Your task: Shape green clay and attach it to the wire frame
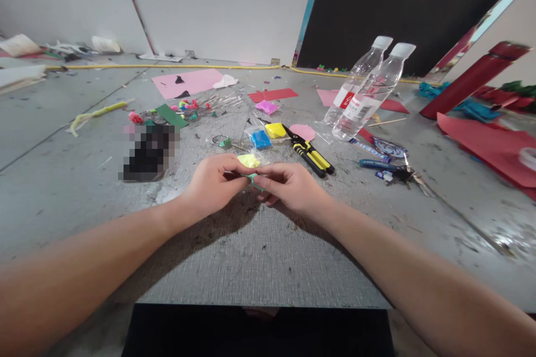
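- The left hand (218, 179), seen from my seat behind the head camera, is closed at thumb and index finger on one side of a small green piece (253, 177).
- The right hand (295, 185) pinches the same piece from the other side; its lower fingers curl underneath, and I cannot tell whether they press on anything.
- The green piece sits between the two sets of fingertips, over the near part of the desk (268, 256); most of it is hidden from me.
- I judge it light and soft, perhaps modelling clay, so it should dent or stretch rather than snap.
- I would take it by its edges with the fingertips, pressing lightly, since a hard pinch would likely flatten it.
- Just beyond the fingers I see a pale yellow lump (249, 160), then a blue packet (261, 139) and a yellow packet (275, 130).
- The pliers (309, 159) lie beyond the right hand, next to a pink paper disc (304, 132).
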### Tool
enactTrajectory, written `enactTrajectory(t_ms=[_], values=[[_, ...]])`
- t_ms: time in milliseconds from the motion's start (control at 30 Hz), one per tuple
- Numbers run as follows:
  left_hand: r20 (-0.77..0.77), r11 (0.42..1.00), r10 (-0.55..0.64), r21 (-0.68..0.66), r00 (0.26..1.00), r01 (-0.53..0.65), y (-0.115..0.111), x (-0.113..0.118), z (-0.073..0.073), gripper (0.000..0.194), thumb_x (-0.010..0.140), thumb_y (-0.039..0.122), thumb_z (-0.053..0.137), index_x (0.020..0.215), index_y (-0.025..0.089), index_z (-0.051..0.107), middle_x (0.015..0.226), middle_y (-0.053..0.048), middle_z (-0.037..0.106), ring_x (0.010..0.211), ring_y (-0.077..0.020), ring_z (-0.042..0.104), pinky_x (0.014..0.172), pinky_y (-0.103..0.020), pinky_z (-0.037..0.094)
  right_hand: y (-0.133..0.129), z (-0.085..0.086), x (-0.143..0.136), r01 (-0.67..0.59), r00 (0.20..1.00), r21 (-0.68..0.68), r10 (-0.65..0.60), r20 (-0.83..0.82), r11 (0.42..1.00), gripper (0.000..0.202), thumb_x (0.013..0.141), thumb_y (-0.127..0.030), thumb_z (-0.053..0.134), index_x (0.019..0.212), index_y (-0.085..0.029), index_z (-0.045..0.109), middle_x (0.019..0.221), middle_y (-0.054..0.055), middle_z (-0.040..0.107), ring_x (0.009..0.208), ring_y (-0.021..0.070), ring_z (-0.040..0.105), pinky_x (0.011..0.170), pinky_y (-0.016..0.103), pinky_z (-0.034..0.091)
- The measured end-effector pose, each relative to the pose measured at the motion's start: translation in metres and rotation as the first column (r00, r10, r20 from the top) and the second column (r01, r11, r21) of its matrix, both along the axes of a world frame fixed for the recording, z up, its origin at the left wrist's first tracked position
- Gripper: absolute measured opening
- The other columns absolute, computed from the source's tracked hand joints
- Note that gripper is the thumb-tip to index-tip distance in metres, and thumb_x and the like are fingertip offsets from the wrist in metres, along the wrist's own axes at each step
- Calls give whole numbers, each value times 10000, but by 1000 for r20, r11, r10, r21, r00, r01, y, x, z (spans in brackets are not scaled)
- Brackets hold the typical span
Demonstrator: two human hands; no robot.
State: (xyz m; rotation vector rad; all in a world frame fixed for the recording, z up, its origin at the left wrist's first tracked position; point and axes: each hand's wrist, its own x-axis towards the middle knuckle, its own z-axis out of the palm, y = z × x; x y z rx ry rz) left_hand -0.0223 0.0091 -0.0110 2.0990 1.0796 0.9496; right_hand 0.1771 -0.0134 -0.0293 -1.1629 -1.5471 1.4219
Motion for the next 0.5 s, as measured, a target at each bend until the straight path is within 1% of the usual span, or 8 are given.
enactTrajectory(t_ms=[67, 133, 200, 267, 367, 433, 500], values=[[-25, 1000, -18, -4, 1000, 18, 0, 0, -1, 151, 796, 188, 666, 837, 211, 810, 804, -37, 763, 727, -178, 685, 653, -300, 513, 0, 2, 3, -7, 991, 166, -15, 133, 986, 255, 911, -361, 691, 1050, -173, 793, 882, 67, 758, 739, 184, 676, 640, 321, 549], [-21, 997, -44, -66, 999, 43, 1, 0, -3, 151, 794, 195, 683, 858, 215, 817, 845, -46, 786, 738, -187, 702, 654, -306, 541, 0, 5, 6, -55, 963, 335, -38, 266, 941, 213, 925, -331, 662, 955, -172, 800, 886, 63, 769, 769, 187, 661, 690, 331, 517], [23, 983, -82, -160, 996, 84, 2, 0, -4, 161, 793, 213, 704, 904, 214, 821, 898, -59, 806, 767, -199, 722, 675, -322, 573, 0, 7, 8, -84, 930, 414, -78, 358, 906, 193, 926, -292, 649, 901, -164, 791, 829, 53, 765, 741, 180, 646, 687, 324, 484], [90, 960, -113, -247, 990, 132, 2, 0, -5, 189, 803, 226, 706, 953, 206, 820, 956, -74, 814, 819, -214, 741, 715, -342, 599, 0, 7, 9, -62, 922, 409, -104, 372, 911, 176, 917, -273, 654, 878, -156, 780, 774, 48, 753, 684, 170, 637, 643, 310, 468], [180, 932, -107, -325, 978, 162, 2, 1, -4, 199, 862, 266, 673, 992, 200, 808, 1023, -80, 812, 886, -215, 749, 767, -354, 618, 1, 3, 10, 14, 959, 340, -109, 262, 940, 172, 918, -267, 644, 935, -158, 777, 773, 58, 761, 638, 173, 671, 601, 304, 503], [224, 924, -90, -345, 971, 165, 2, 2, -4, 175, 870, 296, 689, 973, 195, 788, 977, -74, 806, 849, -199, 743, 752, -342, 620, 2, 1, 10, 55, 976, 330, -121, 183, 942, 175, 904, -232, 641, 986, -163, 779, 812, 69, 780, 657, 186, 705, 622, 320, 546], [230, 926, -83, -341, 970, 160, 2, 3, -4, 142, 819, 290, 756, 917, 188, 744, 853, -51, 773, 742, -171, 713, 679, -309, 606, 3, -1, 9, 88, 981, 361, -143, 128, 928, 189, 872, -168, 634, 987, -171, 784, 856, 70, 796, 724, 200, 734, 695, 346, 582]])
